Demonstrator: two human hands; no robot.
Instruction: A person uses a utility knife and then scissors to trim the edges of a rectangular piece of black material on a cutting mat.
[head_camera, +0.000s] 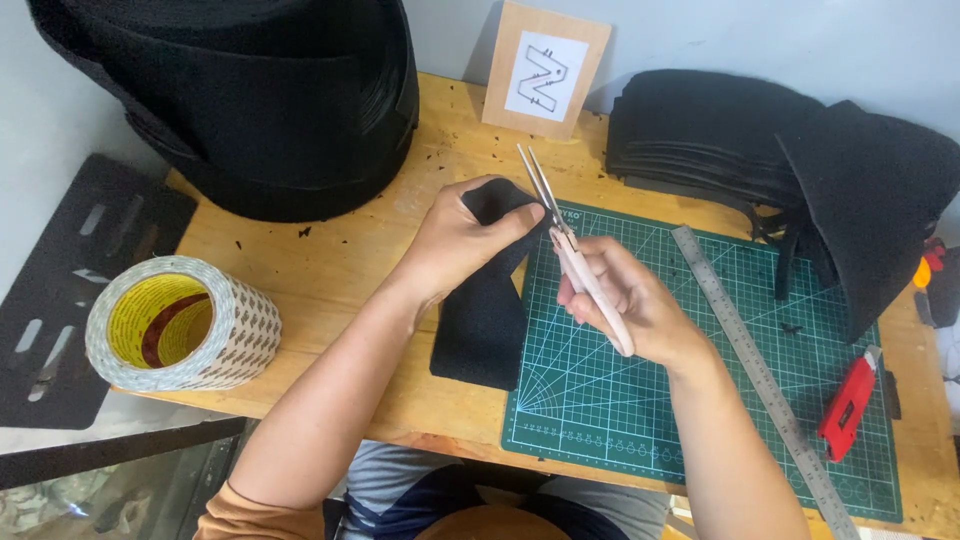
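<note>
- Your left hand (455, 240) is pinching the top end of a black felt strip (485, 300), fingers clamped on it.
- The strip is lying half on the wooden surface (330, 260), half on the green cutting mat (640, 390).
- Your right hand (635, 305) is gripping pale-handled scissors (570, 245), blades pointing up past the strip's upper edge.
- A steel ruler (760, 375) and red utility knife (848, 405) are lying to your right.

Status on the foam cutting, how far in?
Done: a stack of cut black pieces sits at the back right. In hand: the left hand holds a black foam strip while the right hand works scissors at its top end. Left: the big black roll looks mostly uncut.
</note>
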